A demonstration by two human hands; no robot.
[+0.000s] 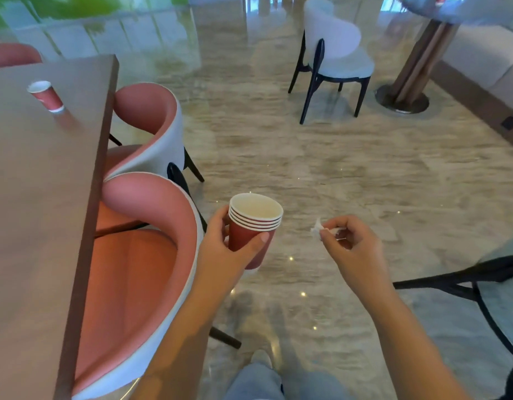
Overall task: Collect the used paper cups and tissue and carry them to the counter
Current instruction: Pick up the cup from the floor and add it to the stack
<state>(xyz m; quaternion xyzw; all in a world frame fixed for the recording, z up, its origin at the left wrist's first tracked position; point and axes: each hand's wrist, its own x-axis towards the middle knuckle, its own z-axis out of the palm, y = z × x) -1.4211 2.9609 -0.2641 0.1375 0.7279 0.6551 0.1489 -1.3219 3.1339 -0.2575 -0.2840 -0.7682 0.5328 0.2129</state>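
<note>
nearest the camera, a trouser leg and shoe (261, 359) are showing over the marble floor (336, 168), so the person is prob walking. the left hand (229, 249) is wrapping round a nested stack of red paper cups (254, 226), thumb across the front of the wall, fingers behind, rims up and empty as far as i can see. the right hand (350, 243) is pinching a crumpled white tissue (318, 228) btw thumb and curled fingers, most of it hidden inside the fist.

handling, my guess: cups are v light and thin-walled, so they're crushing easily; gripping mid-wall just under the rims w/ light pressure looks right. the tissue is soft and weightless, so a loose pinch is enough, though it could be slipping out.

further off, one more red cup (46, 95) is standing upright on the brown table (33, 226), towards its far right corner, well apart from both hands. pink chairs (140, 255) are tucked along the table's right edge. no counter that i can tell is in view yet.
</note>
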